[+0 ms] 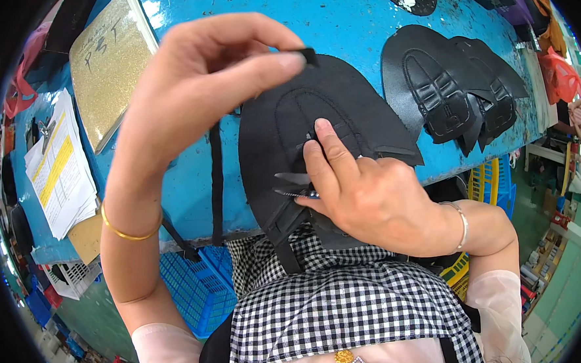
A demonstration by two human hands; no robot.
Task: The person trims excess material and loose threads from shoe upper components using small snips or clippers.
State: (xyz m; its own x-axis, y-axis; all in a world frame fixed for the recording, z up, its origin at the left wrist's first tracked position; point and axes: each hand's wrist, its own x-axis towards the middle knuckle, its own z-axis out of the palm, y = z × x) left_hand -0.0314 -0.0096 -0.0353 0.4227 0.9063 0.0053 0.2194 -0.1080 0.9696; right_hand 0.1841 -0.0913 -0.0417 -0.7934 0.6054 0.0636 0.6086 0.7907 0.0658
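Observation:
A black shoe upper piece (262, 143) with a stitched oval outline lies on the blue table in front of me, its lower part reaching over the table's near edge. My left hand (219, 70) is raised above its far left side. Thumb and forefinger pinch the end of a small black strip (309, 56). My right hand (377, 197) presses two fingertips onto the middle of the upper. That same hand also holds a small pair of thread snips (294, 184), whose metal blades stick out to the left; their handles are hidden beneath my fingers.
More black uppers (430, 82) lie overlapped on the right. A gold notebook (110, 66) and clipped papers (60, 170) are on the left. A narrow black strap (217, 185) crosses the table's near edge. Blue (194, 292) and yellow baskets (484, 184) stand below.

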